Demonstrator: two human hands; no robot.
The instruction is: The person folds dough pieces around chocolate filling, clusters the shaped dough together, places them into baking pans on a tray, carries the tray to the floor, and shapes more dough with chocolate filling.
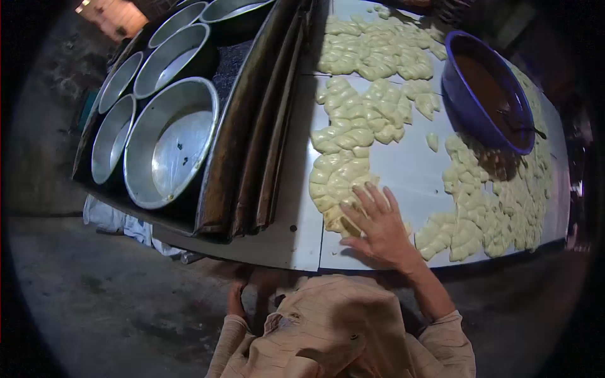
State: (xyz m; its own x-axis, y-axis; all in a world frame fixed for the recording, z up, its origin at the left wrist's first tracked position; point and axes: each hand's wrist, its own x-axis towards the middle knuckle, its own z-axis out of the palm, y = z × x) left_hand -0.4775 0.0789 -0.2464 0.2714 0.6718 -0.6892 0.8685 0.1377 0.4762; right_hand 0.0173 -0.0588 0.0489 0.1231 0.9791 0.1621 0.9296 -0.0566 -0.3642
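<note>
White table [397, 160]: fills the right and middle of the view. Dark tray [234, 120]: at the table's left, further dark rims alongside it. Dough [356, 116]: pale, glossy, lumpy patches, all on the table: far end, left column, broad spread at right. Purple basin [469, 116]: tilted in view, at the dough's far right, brown liquid [485, 85] inside. Metal tins [183, 148]: at least six, round, seated in the tray.

Right hand [379, 225]: back up, fingers spread wide over the near end of the left column; contact pressure unclear. Left hand [241, 280]: in shadow by the table's near edge; cannot tell its grip.

Dark handle [529, 130]: projects over the basin's rim. Brownish smear [332, 217]: on dough beside the right fingers. Stray dough piece [432, 142]: apart, between patches. Dark speck [293, 228]: on bare tabletop near the tray.
</note>
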